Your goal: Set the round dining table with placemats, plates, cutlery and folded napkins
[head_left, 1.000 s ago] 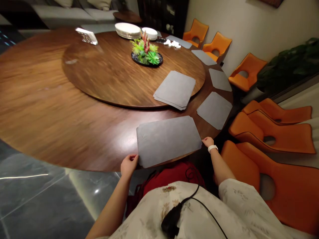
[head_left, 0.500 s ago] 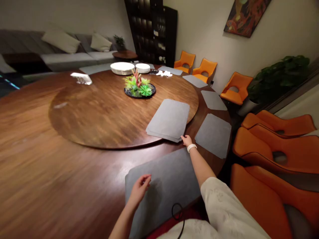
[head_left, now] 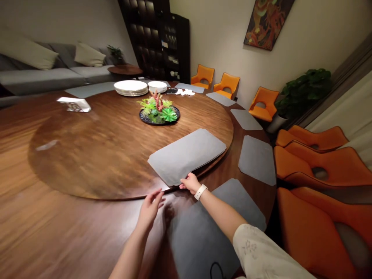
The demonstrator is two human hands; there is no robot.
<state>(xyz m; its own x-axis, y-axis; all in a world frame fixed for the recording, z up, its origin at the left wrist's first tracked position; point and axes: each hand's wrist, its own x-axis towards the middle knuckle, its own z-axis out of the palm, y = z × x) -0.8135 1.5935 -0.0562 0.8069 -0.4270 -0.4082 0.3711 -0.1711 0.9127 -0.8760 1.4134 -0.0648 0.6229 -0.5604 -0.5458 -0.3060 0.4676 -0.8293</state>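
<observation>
A thin stack of grey placemats (head_left: 187, 155) rests on the wooden turntable (head_left: 95, 155), its near part reaching the rim. My right hand (head_left: 190, 183), with a white band at the wrist, pinches the near edge of the stack, thumb on top. My left hand (head_left: 150, 207) is just left of it by the turntable's rim, fingers slightly curled and apart, holding nothing. Under my right forearm another grey placemat (head_left: 200, 232) lies on the table in front of me, partly covered by the arm.
On the turntable stand a succulent arrangement (head_left: 158, 108), white plates (head_left: 130, 88), smaller plates (head_left: 157, 86) and a white holder (head_left: 74, 104). Grey placemats (head_left: 257, 159) line the table's right rim. Several orange chairs (head_left: 310, 236) stand along the right side.
The stack has turned and come nearer, its near corner swinging left with my right hand. My left hand has moved up to the turntable's rim. The camera view has shifted.
</observation>
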